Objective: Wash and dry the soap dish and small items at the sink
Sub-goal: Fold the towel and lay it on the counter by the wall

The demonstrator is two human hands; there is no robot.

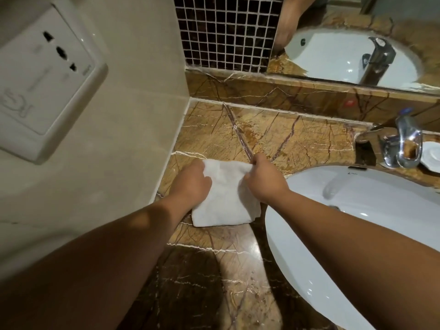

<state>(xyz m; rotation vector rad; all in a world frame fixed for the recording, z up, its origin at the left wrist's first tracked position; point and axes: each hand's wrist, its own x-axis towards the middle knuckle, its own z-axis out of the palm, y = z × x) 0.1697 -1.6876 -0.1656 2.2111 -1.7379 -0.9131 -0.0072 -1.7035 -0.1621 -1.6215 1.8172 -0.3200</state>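
Observation:
A folded white towel (pixel 226 198) lies on the brown marble counter (pixel 273 136) left of the white sink basin (pixel 357 210). My left hand (pixel 190 182) grips the towel's far left corner. My right hand (pixel 264 179) pinches its far right corner. A white soap dish (pixel 432 156) sits at the right edge of the view, partly hidden behind the chrome tap (pixel 404 144).
A beige wall with a white power socket (pixel 45 82) rises on the left. Dark mosaic tiles (pixel 226 32) and a mirror (pixel 357 39) stand behind the counter. The counter's near part lies in shadow between my forearms.

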